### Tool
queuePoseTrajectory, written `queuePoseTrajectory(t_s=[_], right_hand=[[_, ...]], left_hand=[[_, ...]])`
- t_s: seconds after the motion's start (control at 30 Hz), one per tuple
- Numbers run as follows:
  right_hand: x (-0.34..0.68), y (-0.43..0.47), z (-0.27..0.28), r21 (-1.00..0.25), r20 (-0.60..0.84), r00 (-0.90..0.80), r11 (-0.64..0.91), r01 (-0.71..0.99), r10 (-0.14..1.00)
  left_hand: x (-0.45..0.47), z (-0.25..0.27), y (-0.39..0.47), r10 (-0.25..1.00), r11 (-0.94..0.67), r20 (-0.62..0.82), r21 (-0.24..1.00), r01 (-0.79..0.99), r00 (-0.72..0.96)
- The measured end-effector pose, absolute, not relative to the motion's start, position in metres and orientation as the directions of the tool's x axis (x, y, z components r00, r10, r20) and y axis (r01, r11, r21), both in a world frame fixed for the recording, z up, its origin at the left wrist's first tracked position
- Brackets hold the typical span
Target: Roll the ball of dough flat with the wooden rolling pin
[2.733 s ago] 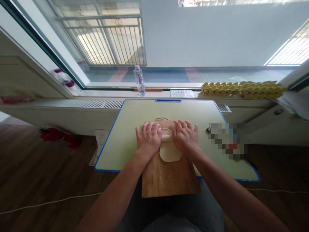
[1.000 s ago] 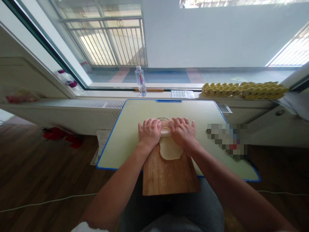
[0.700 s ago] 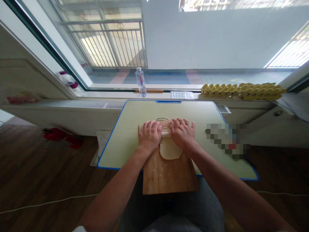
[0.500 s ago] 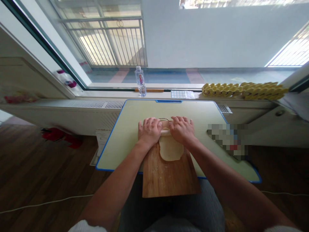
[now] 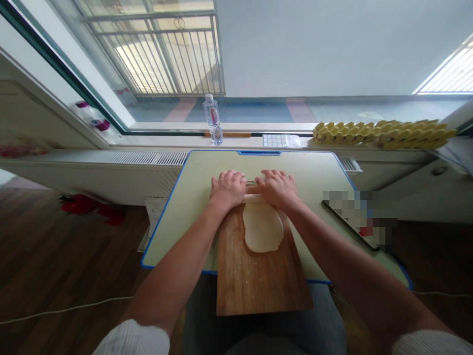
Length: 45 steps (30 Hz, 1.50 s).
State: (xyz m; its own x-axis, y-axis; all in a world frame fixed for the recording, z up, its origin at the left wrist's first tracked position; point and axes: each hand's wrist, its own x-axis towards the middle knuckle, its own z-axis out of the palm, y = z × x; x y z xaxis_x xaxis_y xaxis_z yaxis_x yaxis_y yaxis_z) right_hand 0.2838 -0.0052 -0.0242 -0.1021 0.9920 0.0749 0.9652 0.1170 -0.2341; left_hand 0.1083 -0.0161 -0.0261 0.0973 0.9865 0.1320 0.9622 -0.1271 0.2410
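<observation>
A pale rolling pin [image 5: 254,198] lies crosswise near the far end of a wooden cutting board [image 5: 254,291]. My left hand [image 5: 228,188] presses on its left end, fingers curved over it. On the right end, my right hand [image 5: 278,187] rests the same way. Only the pin's middle shows between my hands. A flat, uneven oval of dough [image 5: 263,229] spreads on the board just nearer to me than the pin. Behind the pin, a metal handle [image 5: 251,183] at the board's far end is partly hidden.
Under the board is a pale green table [image 5: 185,217] with blue edging; the board overhangs its near edge above my lap. A blurred-out flat device [image 5: 351,219] lies at right. On the sill stand a clear bottle [image 5: 213,121] and yellow egg trays [image 5: 380,134].
Both hands and the rolling pin have moved a little away from me, toward the board's far end. More of the dough's surface shows on the near side of the pin.
</observation>
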Motion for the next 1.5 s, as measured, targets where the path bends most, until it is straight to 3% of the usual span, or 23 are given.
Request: queuePoseTrajectory(t_s=[0.2,0.5,0.8,1.07,1.23,1.5], right_hand=[[0.283,-0.003,-0.022,-0.252,0.061,-0.080,0.092,0.963,0.995],[0.285,-0.031,-0.024,-0.266,0.133,-0.063,0.097,0.959,0.989],[0.283,-0.085,-0.025,-0.177,0.185,-0.063,0.096,0.979,0.981],[0.297,-0.143,-0.037,-0.125,0.194,-0.158,0.184,0.975,0.968],[0.303,-0.138,-0.029,-0.130,0.139,-0.188,0.206,0.970,0.972],[0.297,-0.059,-0.022,-0.191,-0.003,-0.127,0.124,0.974,0.992]], left_hand=[[0.109,-0.024,-0.013,0.989,-0.115,0.123,0.234,0.965,0.088],[0.113,-0.027,-0.046,0.973,-0.122,0.222,0.233,0.965,0.070],[0.117,-0.033,-0.097,0.950,-0.163,0.294,0.179,0.970,0.105],[0.113,-0.032,-0.154,0.954,-0.222,0.248,0.206,0.953,0.169],[0.111,-0.032,-0.162,0.950,-0.249,0.241,0.214,0.944,0.196],[0.110,-0.031,-0.104,0.960,-0.212,0.226,0.185,0.959,0.169]])
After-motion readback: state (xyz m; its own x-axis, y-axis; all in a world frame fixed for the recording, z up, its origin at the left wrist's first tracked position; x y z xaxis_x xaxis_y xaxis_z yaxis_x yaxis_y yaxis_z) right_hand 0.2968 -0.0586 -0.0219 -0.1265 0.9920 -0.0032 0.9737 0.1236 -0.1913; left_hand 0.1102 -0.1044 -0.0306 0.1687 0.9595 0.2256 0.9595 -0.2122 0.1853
